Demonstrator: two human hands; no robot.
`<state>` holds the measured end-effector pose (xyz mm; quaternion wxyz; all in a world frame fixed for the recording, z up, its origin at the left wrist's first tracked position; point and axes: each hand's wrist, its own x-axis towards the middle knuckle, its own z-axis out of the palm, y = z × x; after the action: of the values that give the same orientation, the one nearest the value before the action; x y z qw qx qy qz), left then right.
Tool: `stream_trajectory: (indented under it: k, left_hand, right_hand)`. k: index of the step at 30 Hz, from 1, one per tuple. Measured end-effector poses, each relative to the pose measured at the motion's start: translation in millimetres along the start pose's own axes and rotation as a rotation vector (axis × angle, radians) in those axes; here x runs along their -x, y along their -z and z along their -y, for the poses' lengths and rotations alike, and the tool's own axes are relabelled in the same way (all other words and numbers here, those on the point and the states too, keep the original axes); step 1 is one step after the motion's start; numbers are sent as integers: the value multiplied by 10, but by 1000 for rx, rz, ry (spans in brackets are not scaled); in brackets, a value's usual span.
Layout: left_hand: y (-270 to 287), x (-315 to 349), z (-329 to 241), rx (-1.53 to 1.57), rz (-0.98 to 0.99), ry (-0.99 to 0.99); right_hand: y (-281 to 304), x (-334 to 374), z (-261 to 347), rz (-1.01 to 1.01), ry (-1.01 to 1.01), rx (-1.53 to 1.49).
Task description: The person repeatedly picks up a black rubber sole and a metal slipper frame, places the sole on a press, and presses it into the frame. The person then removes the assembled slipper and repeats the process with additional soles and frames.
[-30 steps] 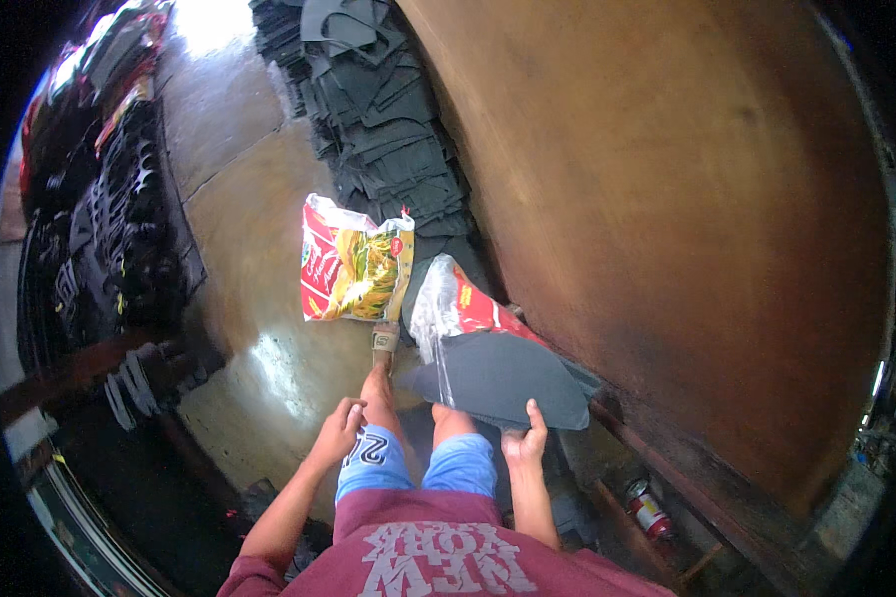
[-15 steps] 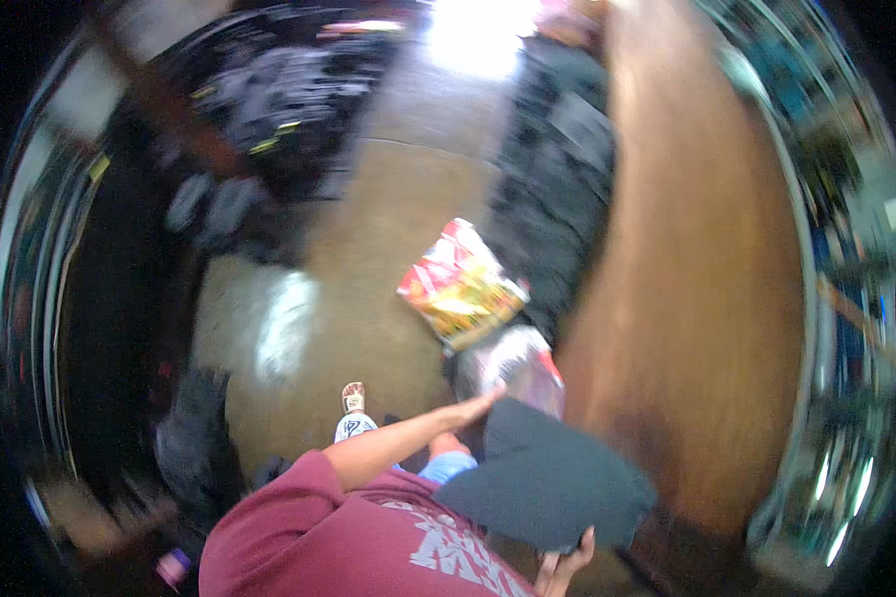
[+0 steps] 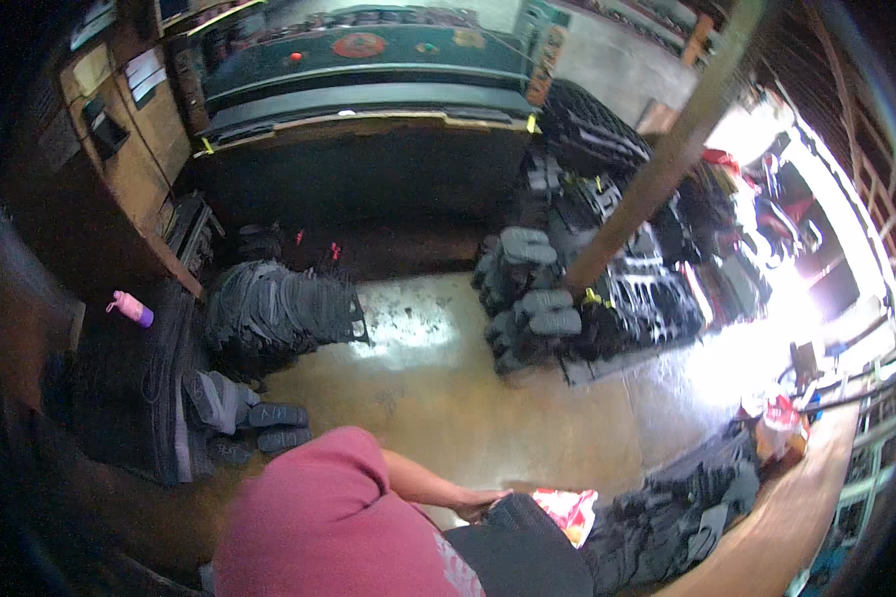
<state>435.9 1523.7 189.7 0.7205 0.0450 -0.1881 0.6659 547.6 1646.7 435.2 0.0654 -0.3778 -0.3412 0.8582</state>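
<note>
The left hand (image 3: 480, 503) is at the upper-left edge of the grey sheet (image 3: 523, 557), fingers pointing right; whether it grips or only touches, I cannot tell. The right hand is out of view. The sheet is beside the shirt (image 3: 319, 522), its visible length running from a blunt upper end down and slightly right; the frame cuts its long axis. Beyond lie 1 bag (image 3: 570, 512) and dark pieces (image 3: 632, 542).
</note>
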Motion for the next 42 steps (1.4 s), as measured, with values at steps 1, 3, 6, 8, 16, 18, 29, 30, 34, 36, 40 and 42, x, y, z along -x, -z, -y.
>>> stream_trajectory:
  k: [1, 3, 6, 8, 16, 18, 29, 30, 34, 36, 40, 42]
  left_hand:
    - [-129, 246, -178, -31, -84, -119]
    - [-467, 749, -491, -83, -252, -353]
    - [-1161, 1223, -929, -49, -529, -680]
    - [-1777, 1633, -1425, -209, -523, -846]
    - [-3542, 2634, -2710, -497, -890, -1273]
    - [-3914, 2842, -3006, -527, -982, -1332]
    - [-5122, 4307, -3816, -581, -1038, -1918]
    - [-5149, 4494, -3968, -671, -963, -2073]
    - [-5424, 5516, -4306, -692, -952, -2112]
    - [-5696, 6018, -4563, -720, -910, -2173]
    - [-6483, 6726, -5007, -872, -869, -2135]
    - [-6957, 6984, -5235, -970, -835, -2045]
  right_hand:
    - [-279, -98, -44, 32, -18, 13]
    - [-789, -299, -124, 83, -46, 25]
    - [-1466, -633, -230, 136, -73, 40]
    - [-1907, -901, -317, 171, -94, 41]
    - [-3498, -2219, -570, 346, -179, -22]
    - [-4044, -2532, -566, 420, -208, -50]
    - [-7415, -3855, -1358, 621, -447, 431]
    - [-7706, -3906, -1542, 643, -458, 453]
    - [-8851, -4024, -2349, 754, -470, 500]
    - [-9485, -4045, -2680, 811, -425, 478]
    - [-10704, -3970, -3017, 795, -409, 496]
    - [-11188, -3873, -2980, 802, -349, 492]
